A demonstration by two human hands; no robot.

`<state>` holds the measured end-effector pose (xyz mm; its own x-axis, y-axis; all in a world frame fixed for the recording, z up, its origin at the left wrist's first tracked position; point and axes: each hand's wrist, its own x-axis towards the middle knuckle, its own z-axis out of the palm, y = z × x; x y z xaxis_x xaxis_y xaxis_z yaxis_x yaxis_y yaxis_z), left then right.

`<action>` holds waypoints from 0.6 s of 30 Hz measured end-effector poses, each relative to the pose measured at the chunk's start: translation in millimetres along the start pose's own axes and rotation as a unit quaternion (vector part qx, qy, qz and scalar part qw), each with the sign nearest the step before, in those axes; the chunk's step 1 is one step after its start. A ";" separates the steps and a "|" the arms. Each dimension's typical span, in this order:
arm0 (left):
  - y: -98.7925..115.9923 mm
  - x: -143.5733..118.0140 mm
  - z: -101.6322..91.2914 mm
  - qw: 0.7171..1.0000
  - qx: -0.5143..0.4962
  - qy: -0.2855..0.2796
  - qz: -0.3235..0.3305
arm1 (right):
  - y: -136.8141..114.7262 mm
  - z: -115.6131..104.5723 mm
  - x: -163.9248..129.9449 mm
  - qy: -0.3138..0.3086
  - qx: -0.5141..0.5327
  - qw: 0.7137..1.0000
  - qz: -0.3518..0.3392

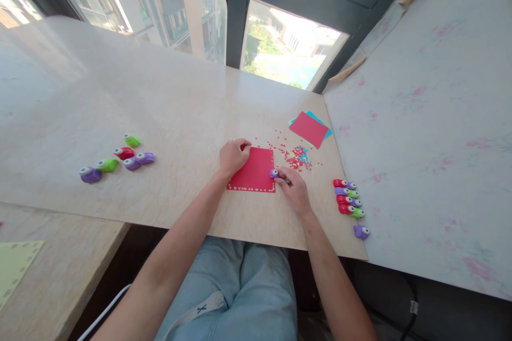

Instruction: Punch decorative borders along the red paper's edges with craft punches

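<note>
The flat red paper sheet (254,170) lies on the pale, smooth stone-look desk (168,112), near the front edge, abt in the middle. It is a plain rectangle w/ straight sides. A row of tiny punched holes, maybe little hearts, runs along its near edge; too small to tell for sure.

The left hand (232,155) sits on the far left corner of the sheet, fingers curled down & pressing it flat. The right hand (294,187) is at the sheet's right edge, fingers pinched together on a small purple plastic punch (274,173) that sits on that edge.

Just to the right & far of the sheet is a scatter of tiny red and blue paper bits (296,157), like confetti. Farther back on the right lies a second red sheet (308,129) on top of a blue-green sheet (318,119), both tilted.

On the right, near the desk edge, a neat row of small punches in red, purple & green (348,198), w/ one lone purple punch (361,232) nearer. On the left, well apart, a loose bunch of round shiny plastic punches, purple, green & red (118,159). A light green paper (14,266) lies at the near left.
</note>
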<state>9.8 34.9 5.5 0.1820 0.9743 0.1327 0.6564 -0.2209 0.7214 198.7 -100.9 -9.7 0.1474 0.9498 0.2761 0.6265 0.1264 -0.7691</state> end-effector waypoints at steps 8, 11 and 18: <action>-2.1 8.0 1.0 1.000 -0.018 0.004 0.007 | -6.1 -1.7 -1.9 -0.001 0.013 1.000 0.015; -2.9 9.6 0.4 1.000 -0.020 0.003 0.010 | -7.9 -2.3 -3.0 0.003 0.015 1.000 0.025; -4.4 15.8 -5.4 0.998 -0.061 -0.012 0.008 | -8.6 -3.1 -5.0 0.011 0.026 0.999 0.043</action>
<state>5.8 51.6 8.1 0.2103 0.9690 0.1297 0.5587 -0.2280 0.7974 194.9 -107.6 -2.8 0.2160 0.9512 0.2204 0.5707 0.0601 -0.8190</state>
